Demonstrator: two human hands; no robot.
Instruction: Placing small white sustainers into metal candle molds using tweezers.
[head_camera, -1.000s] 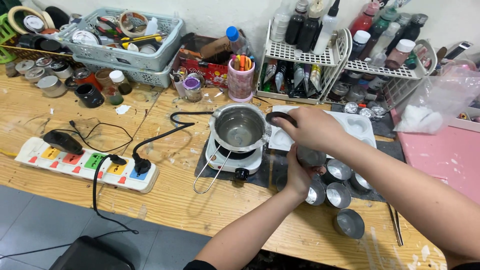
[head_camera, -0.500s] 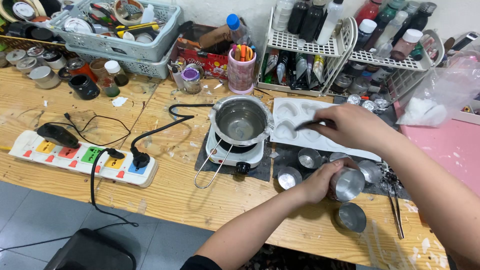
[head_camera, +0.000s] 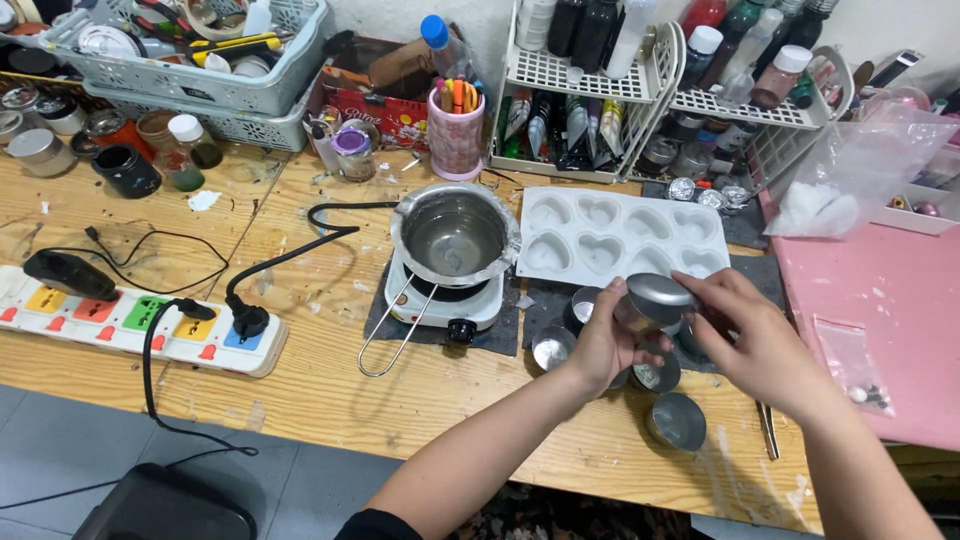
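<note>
We see the left hand (head_camera: 600, 345) and right hand (head_camera: 755, 335) both closed around a small metal tin (head_camera: 652, 302), lower right of centre, just below the white heart mould (head_camera: 620, 235), above other tins (head_camera: 676, 420).

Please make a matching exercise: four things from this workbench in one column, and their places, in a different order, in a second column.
Things:
1. small round silver metal tin
2. steel melting pot with wire handle
3. white silicone heart-shaped mould
4. pink pen cup

Places:
A. flat on the table, right of the pot
B. in front of the white wire rack's left end
C. held between left hand and right hand
D. on the small white hotplate

Pairs: 1-C, 2-D, 3-A, 4-B
</note>
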